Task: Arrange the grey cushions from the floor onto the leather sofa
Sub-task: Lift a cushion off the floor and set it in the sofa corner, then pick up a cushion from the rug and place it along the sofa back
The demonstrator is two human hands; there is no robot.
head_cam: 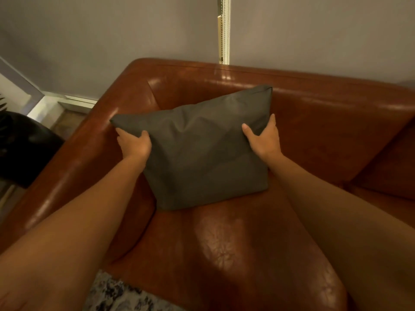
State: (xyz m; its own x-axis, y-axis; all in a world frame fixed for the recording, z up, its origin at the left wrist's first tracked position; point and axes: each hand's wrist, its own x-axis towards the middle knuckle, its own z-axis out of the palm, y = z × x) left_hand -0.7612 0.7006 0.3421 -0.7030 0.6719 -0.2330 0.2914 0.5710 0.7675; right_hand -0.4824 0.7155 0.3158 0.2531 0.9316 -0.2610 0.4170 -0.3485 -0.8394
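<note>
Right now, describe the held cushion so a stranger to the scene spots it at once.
Find the brown leather sofa, then its corner seat by the armrest. A grey cushion stands on edge there in front of the backrest, gripped at both sides by the left hand and right hand. It is the only matte fabric on the glossy leather.

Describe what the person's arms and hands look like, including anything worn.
Both forearms are bare as far as the frame shows; no sleeve is in view. The left hand and right hand wear no gloves, and no watch or bracelet shows at either wrist. No ring shows, though the grey cushion hides most fingers.
</note>
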